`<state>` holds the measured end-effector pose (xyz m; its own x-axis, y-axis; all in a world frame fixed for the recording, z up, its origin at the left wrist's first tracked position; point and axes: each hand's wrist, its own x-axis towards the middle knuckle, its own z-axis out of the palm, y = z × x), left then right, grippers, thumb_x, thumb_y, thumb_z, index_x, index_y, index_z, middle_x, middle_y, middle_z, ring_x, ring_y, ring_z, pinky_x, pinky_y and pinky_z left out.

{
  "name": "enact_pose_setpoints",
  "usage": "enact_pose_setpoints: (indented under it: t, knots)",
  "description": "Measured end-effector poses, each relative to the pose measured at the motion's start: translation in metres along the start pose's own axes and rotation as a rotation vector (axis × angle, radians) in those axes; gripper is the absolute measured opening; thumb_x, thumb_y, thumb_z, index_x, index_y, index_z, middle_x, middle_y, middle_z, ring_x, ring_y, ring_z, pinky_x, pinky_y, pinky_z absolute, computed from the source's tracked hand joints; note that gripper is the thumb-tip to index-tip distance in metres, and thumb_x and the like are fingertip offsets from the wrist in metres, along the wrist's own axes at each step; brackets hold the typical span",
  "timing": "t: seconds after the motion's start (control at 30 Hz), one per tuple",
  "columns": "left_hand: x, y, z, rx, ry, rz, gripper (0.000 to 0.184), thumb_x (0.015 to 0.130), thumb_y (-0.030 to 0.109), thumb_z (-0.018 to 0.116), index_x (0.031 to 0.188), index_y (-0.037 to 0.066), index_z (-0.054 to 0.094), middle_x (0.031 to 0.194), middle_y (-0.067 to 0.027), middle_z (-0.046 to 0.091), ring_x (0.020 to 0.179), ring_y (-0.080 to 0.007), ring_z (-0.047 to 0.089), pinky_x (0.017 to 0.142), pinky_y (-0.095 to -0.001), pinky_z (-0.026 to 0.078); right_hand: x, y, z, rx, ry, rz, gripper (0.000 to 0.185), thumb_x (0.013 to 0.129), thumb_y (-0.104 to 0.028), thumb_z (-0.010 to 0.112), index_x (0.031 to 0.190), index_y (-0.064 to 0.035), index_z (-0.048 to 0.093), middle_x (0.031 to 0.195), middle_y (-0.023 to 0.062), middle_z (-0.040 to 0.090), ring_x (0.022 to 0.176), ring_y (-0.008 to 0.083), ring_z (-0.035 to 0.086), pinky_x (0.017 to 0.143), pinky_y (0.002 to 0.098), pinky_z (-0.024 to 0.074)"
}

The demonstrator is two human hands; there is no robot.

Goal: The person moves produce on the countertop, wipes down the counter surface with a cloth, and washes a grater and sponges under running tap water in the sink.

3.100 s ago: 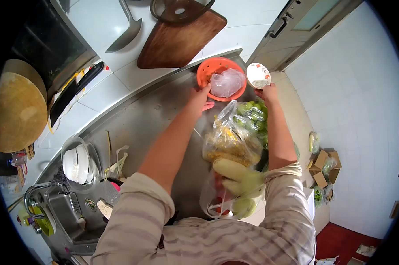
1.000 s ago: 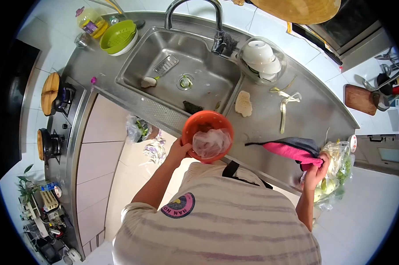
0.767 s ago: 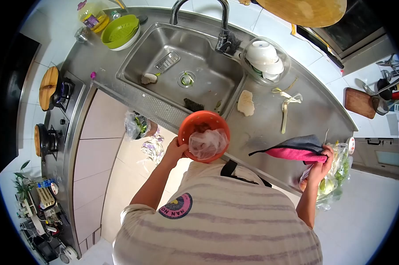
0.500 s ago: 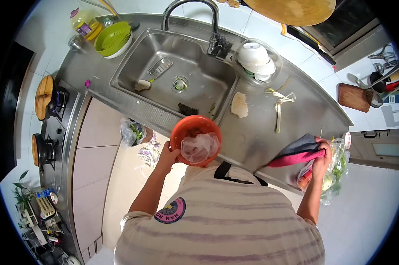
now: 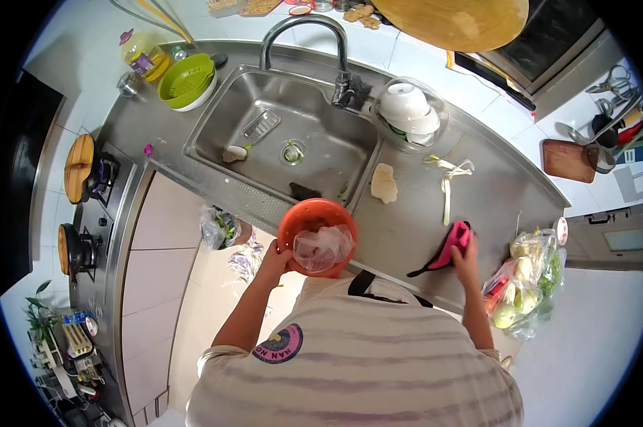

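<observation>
"Just in front of the sink (image 5: 218,114), the left hand (image 5: 282,257) had the red colander (image 5: 287,229), fingers clamped on its rim! And inside?"

"A crumpled clear plastic bag (image 5: 323,249), bunched in the bottom, with something darker behind it, too hard to make out!"

"Over to the right hand (image 5: 466,262)!"

"Right at the pink-and-black cloth (image 5: 447,249), above the steel surface (image 5: 407,235)! Pinched between the fingers or merely touched? I couldn't tell!"

"What about the other containers?"

"Beside the faucet (image 5: 341,67), a clear basin (image 5: 441,132) held white bowls (image 5: 405,103), stacked and leaning! Beyond the sink's far side, a green colander (image 5: 186,78) sat in a white bowl (image 5: 206,97)!"

"And near the right hand?"

"Clear bags (image 5: 531,317) bulging with pale and leafy green vegetables, something red among them! Down in the sink, green scraps (image 5: 291,151) lay at the drain!"
</observation>
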<state>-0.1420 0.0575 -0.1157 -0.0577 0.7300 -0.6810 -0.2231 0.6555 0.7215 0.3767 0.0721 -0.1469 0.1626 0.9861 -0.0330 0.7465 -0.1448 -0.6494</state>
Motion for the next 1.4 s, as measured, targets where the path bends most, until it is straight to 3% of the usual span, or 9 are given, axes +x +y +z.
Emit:
enact_pose_setpoints:
  t: [0.13,0.33,0.53,0.67,0.73,1.03,1.23,1.33,1.4]
  knots:
    - [0.004,-0.007,-0.002,-0.056,-0.055,0.011,0.044,0.08,0.009,0.056,0.122,0.003,0.042,0.108,-0.0098,0.057,0.086,-0.0177,0.064,0.072,-0.0315,0.057,-0.022,-0.065,0.032,-0.612,0.033,0.144,0.086,0.075,-0.046,0.066,0.143,-0.0151,0.023,0.146,0.0258,0.017,0.133,0.0472,0.018,0.105,0.0574,0.0173]
    - [-0.006,-0.003,0.002,-0.122,-0.013,-0.008,0.05,0.08,0.011,0.059,0.124,0.002,0.036,0.104,-0.0119,0.055,0.082,-0.0205,0.063,0.072,-0.0346,0.057,-0.026,-0.021,0.02,-0.261,0.172,-0.123,0.075,0.071,-0.003,0.051,0.142,-0.0121,0.028,0.145,0.0273,0.019,0.129,0.046,0.026,0.106,0.0484,0.0235]
    - [-0.01,-0.003,0.0,-0.133,-0.095,-0.021,0.057,0.081,0.009,0.056,0.13,0.003,0.028,0.106,-0.0152,0.054,0.086,-0.0243,0.064,0.073,-0.0359,0.058,0.001,-0.004,0.001,-0.124,0.192,-0.153,0.071,0.068,0.01,0.043,0.137,-0.0017,0.032,0.135,0.0276,0.037,0.123,0.0437,0.038,0.104,0.0444,0.0302]
    - [-0.011,0.002,0.013,-0.165,-0.223,0.034,0.057,0.08,0.005,0.056,0.132,0.009,0.032,0.115,-0.0147,0.054,0.091,-0.0242,0.064,0.073,-0.0356,0.058,0.029,-0.007,-0.014,0.289,0.304,-0.094,0.056,0.08,0.001,0.042,0.135,-0.0023,0.035,0.129,0.02,0.047,0.119,0.0306,0.046,0.1,0.0375,0.0357]
    - [-0.014,0.003,0.015,-0.043,-0.193,0.0,0.064,0.079,0.004,0.054,0.137,0.012,0.028,0.116,-0.0134,0.055,0.097,-0.024,0.062,0.076,-0.0349,0.056,0.035,0.016,-0.026,0.064,0.429,-0.019,0.058,0.082,-0.007,0.048,0.138,-0.0096,0.033,0.126,0.0221,0.049,0.113,0.0323,0.052,0.095,0.0362,0.0402]
    - [-0.021,0.017,0.04,-0.151,-0.226,0.028,0.052,0.081,0.0,0.049,0.131,0.004,0.036,0.126,-0.016,0.046,0.11,-0.0284,0.054,0.086,-0.0384,0.053,0.114,0.074,-0.125,-0.041,0.877,0.194,0.065,0.078,0.001,0.049,0.138,-0.0002,0.025,0.131,0.0265,0.042,0.12,0.0401,0.043,0.099,0.0423,0.0359]
    - [-0.011,0.02,0.066,-0.112,-0.135,-0.018,0.052,0.083,-0.001,0.045,0.132,0.004,0.033,0.126,-0.0168,0.046,0.111,-0.0285,0.054,0.087,-0.0389,0.053,0.179,0.149,-0.174,-0.135,0.943,0.204,0.06,0.076,0.002,0.05,0.134,-0.0011,0.034,0.119,0.0255,0.05,0.111,0.0412,0.048,0.096,0.0435,0.0378]
    - [-0.02,0.03,0.092,-0.061,-0.1,-0.037,0.05,0.085,0.003,0.046,0.133,0.006,0.033,0.126,-0.0154,0.047,0.111,-0.0275,0.054,0.086,-0.0383,0.053,0.204,0.201,-0.151,-0.356,0.873,0.521,0.057,0.071,-0.004,0.056,0.126,-0.0057,0.044,0.112,0.0228,0.053,0.105,0.0405,0.05,0.09,0.0469,0.0393]
    - [-0.023,0.032,0.104,-0.09,-0.055,-0.078,0.049,0.087,0.008,0.05,0.133,0.007,0.034,0.127,-0.0127,0.048,0.111,-0.0259,0.054,0.087,-0.038,0.053,0.221,0.204,-0.125,-0.387,0.872,0.422,0.055,0.07,-0.006,0.057,0.123,-0.0064,0.047,0.111,0.0225,0.053,0.104,0.0404,0.05,0.09,0.0481,0.039]
